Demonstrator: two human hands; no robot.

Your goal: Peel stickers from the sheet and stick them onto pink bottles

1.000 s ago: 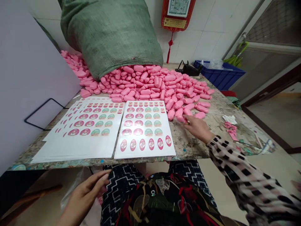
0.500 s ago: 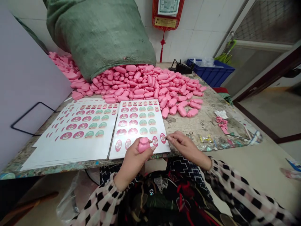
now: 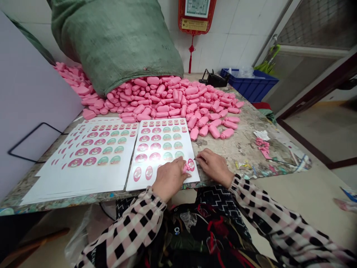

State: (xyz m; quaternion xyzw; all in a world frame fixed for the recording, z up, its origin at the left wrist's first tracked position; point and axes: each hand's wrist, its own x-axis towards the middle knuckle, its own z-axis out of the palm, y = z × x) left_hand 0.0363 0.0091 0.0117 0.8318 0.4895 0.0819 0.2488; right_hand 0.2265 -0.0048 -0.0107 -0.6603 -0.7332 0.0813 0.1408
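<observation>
My left hand [image 3: 170, 177] is closed around a small pink plastic bottle [image 3: 186, 168], low over the front right of a sticker sheet [image 3: 187, 144]. Only the bottle's end shows past my fingers; the rest is hidden. A round-edged pink sticker [image 3: 191, 165] lies just right of the bottle, on the sheet. My right hand [image 3: 214, 166] rests at the sheet's right edge with its fingers curled and pinched together. Whatever is between those fingertips is too small to make out. Pink and green stickers sit in rows across the sheet.
More sticker sheets [image 3: 83, 182] lie fanned at the left. A heap of pink bottles [image 3: 164, 100] spills from a green sack [image 3: 119, 41] behind. Farther back are a black tape dispenser [image 3: 214, 79] and a blue bin [image 3: 251, 87]. Pink scraps [image 3: 262, 146] lie right.
My left hand has moved right and turned over, bringing the bottle down by the stickers at the sheet's right edge. My right hand has shifted slightly left and its fingers are more curled.
</observation>
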